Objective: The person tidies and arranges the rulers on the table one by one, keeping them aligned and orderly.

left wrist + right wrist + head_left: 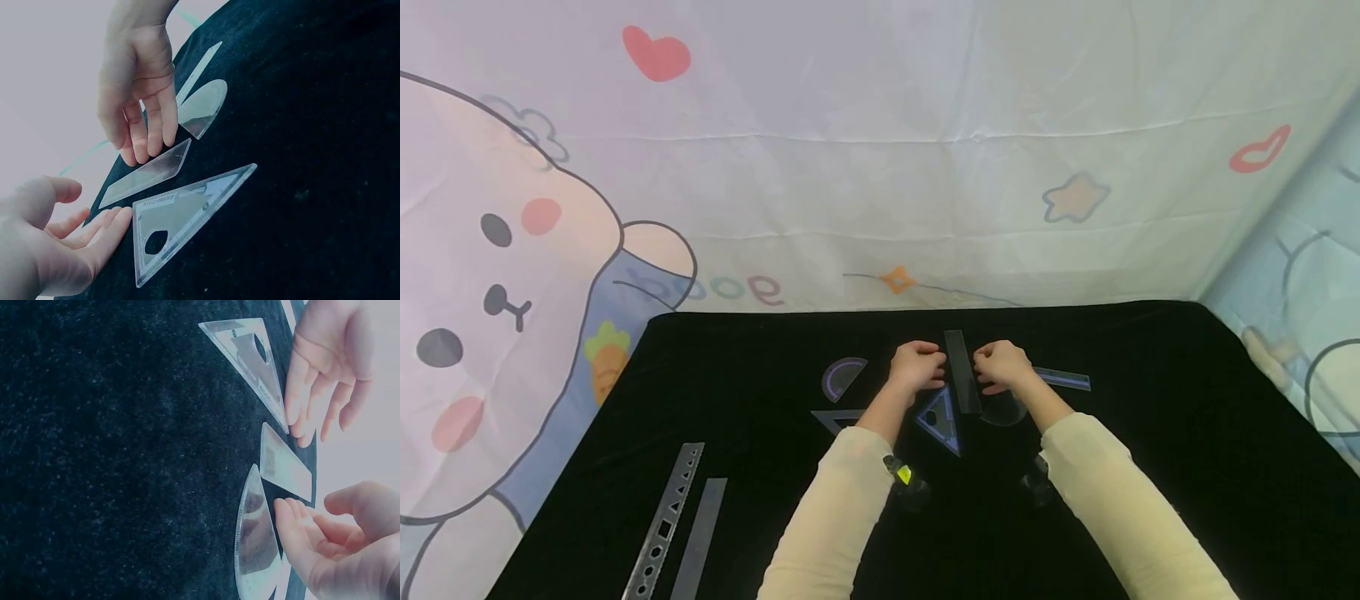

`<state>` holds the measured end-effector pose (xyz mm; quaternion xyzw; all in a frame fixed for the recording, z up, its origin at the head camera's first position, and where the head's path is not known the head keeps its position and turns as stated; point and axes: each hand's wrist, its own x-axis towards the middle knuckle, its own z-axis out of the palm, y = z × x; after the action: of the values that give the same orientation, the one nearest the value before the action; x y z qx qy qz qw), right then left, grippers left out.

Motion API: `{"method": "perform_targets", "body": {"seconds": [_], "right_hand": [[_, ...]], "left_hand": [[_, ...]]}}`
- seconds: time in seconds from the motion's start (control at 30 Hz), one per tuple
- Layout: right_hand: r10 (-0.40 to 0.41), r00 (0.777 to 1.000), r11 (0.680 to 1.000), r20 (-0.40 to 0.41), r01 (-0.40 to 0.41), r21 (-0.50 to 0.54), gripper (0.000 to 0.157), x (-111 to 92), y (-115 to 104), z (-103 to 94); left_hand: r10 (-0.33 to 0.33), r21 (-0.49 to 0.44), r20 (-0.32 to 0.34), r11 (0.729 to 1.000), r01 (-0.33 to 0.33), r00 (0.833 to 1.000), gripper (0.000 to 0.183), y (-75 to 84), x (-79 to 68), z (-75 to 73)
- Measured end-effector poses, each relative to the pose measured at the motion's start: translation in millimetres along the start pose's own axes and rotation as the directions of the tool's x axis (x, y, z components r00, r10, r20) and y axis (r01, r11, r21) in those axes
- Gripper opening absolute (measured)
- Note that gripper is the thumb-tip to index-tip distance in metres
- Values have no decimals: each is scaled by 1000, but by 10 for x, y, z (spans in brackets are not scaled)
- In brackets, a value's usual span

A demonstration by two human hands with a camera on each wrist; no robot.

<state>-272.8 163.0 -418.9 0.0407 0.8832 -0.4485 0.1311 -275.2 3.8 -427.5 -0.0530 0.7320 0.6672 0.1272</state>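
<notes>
A clear straight ruler [962, 372] lies on the black cloth between both hands, pointing away from the body. Just left of it is my left hand [919, 365], its fingers loosely bent around nothing. On the ruler's other side, my right hand [1002, 365] hovers with relaxed fingers, also holding nothing. A blue-edged set square [951, 417] sits close to the ruler's near left side; in the left wrist view, the left fingertips are right at a corner of this set square [187, 215]. Beneath the right hand lies a clear protractor [256, 531], partly covered in the head view.
A blue-striped ruler [1067, 380] extends from behind the right forearm. To the left lie a purple-lined protractor [832, 377] and another set square [824, 417], partly hidden by the left arm. Nearer, at front left, are a stencil ruler [672, 490] and a plain ruler [700, 533].
</notes>
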Motion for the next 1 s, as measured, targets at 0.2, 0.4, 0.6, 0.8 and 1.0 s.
{"method": "perform_targets", "body": {"seconds": [0.2, 0.4, 0.6, 0.8, 1.0], "right_hand": [[27, 999, 997, 45, -31, 75, 41, -5, -7, -12], [39, 995, 991, 91, -50, 123, 41, 3, -9, -13], [76, 988, 974, 134, -103, 203, 42, 13, -15, -9], [105, 982, 956, 159, -143, 254, 43, 6, -41, 2], [129, 979, 945, 157, -170, 278, 44, 23, -24, 2]], "left_hand": [[-30, -26, 40, 999, 31, 999, 36, 15, 22, -12], [-61, -42, 70, 997, 64, 996, 38, 40, 26, -15], [-100, -70, 88, 992, 106, 991, 39, 32, 63, -11], [-116, -94, 97, 988, 125, 988, 41, 29, 80, -1], [-129, -96, 108, 986, 139, 986, 41, 41, 90, 8]]}}
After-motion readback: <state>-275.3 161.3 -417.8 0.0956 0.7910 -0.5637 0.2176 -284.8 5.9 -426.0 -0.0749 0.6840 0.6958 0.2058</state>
